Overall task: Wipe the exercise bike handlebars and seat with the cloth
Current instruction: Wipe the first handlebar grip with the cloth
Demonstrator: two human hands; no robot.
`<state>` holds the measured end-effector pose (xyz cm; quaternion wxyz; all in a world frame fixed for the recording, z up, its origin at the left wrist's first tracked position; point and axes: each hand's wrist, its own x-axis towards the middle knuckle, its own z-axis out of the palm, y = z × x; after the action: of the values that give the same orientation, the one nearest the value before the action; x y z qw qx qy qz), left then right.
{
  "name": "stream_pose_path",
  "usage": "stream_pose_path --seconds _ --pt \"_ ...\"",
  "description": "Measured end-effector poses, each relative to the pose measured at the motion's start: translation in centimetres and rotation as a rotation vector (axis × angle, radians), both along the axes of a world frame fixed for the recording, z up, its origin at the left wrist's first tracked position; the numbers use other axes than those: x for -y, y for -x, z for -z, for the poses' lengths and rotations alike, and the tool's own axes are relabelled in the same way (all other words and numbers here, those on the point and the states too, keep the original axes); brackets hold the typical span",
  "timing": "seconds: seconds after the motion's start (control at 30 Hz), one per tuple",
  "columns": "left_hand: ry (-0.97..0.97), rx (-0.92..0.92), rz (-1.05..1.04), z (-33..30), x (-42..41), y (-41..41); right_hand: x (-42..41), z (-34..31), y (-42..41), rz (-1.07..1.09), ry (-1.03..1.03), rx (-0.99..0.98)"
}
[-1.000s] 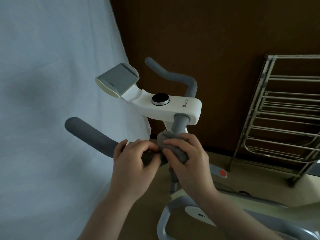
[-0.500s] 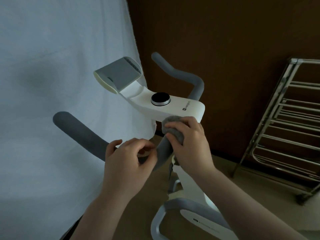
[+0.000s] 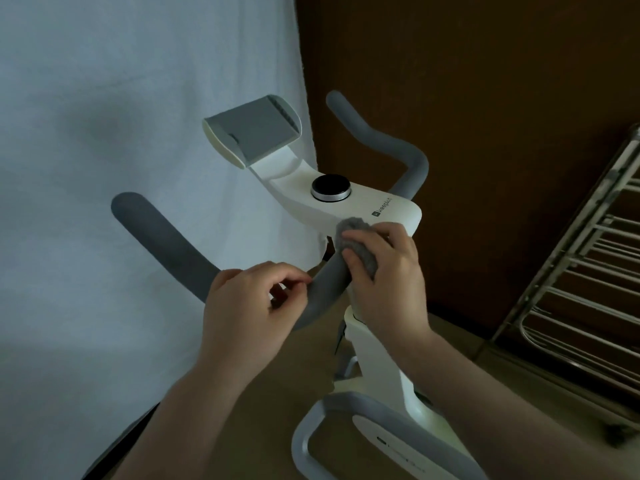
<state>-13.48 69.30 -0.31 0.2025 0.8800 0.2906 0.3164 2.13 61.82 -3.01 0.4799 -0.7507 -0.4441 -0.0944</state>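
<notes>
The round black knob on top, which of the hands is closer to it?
Right. The right hand presses the cloth just below the knob; the left hand sits lower, by the handlebar.

Grey cloth [image 3: 360, 247], dark grey handlebars [image 3: 166, 237] — white console [image 3: 374, 206], black knob [image 3: 330, 187].

I see open room left of the left handlebar [image 3: 166, 244], up to the white sheet [image 3: 104, 168] | console [image 3: 346, 206] and tablet holder [image 3: 252, 136] block above | metal rack [image 3: 588, 289] crowds the right, well apart.
</notes>
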Motion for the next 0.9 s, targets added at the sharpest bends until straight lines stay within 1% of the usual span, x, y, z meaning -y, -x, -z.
stream_pose_path --seconds 0.07,0.1,0.17,0.2,0.23,0.27,0.33,0.37,0.43,0.5,0.6,0.67,0.73,0.77,0.83,0.87,0.9 --pt "-0.042 -0.002 -0.010 0.2 0.2 0.1 0.7 0.1 -0.1 -0.121 0.020 0.045" --pt "-0.058 0.001 -0.016 0.2 0.2 0.0 0.5 -0.1 -1.0 -0.144 0.030 0.031" --pt "-0.065 0.004 -0.036 0.3 0.3 -0.1 0.1 -0.8 -1.7 -0.092 0.023 -0.100" --pt "-0.060 0.004 -0.047 0.3 0.3 -0.2 0.1 -0.8 -1.2 -0.055 0.024 -0.130" --pt "-0.055 0.005 -0.057 0.4 0.4 -0.1 0.1 -0.8 -0.1 -0.039 0.021 -0.104" --pt "-0.053 0.005 -0.062 0.4 0.4 -0.1 0.3 -0.7 0.9 -0.050 0.029 -0.038" --pt "-0.056 0.004 -0.054 0.4 0.4 -0.1 0.5 -0.7 0.7 -0.150 0.079 0.056" --pt "-0.056 0.002 -0.052 0.4 0.4 -0.1 0.2 -0.9 -0.5 -0.158 0.095 0.049" --pt "-0.064 -0.001 -0.067 0.4 0.3 -0.2 -0.3 -1.4 -2.2 -0.079 0.102 0.037" --pt "-0.077 -0.004 -0.087 0.6 0.4 -0.2 -0.2 -1.1 -1.3 -0.019 0.097 0.073" --pt "-0.087 0.000 -0.081 0.6 0.4 -0.2 0.7 -0.2 -0.6 -0.126 0.078 0.099" --pt "-0.086 0.000 -0.070 0.5 0.3 -0.3 0.3 -0.2 -1.8 -0.065 0.051 0.035" --pt "-0.072 0.013 -0.078 0.5 0.4 -0.3 0.5 0.2 -0.8 -0.021 -0.019 -0.100" --pt "-0.075 0.020 -0.082 0.6 0.4 -0.3 0.8 0.5 0.5 -0.062 -0.054 -0.145" --pt "-0.084 0.019 -0.068 0.7 0.5 -0.3 1.4 1.0 2.0 -0.162 -0.085 -0.165" --pt "-0.086 0.018 -0.064 0.7 0.4 -0.3 1.5 1.3 1.8 -0.173 -0.113 -0.186" --pt "-0.087 0.016 -0.067 0.7 0.3 -0.4 1.4 1.5 1.4 -0.133 -0.160 -0.263"
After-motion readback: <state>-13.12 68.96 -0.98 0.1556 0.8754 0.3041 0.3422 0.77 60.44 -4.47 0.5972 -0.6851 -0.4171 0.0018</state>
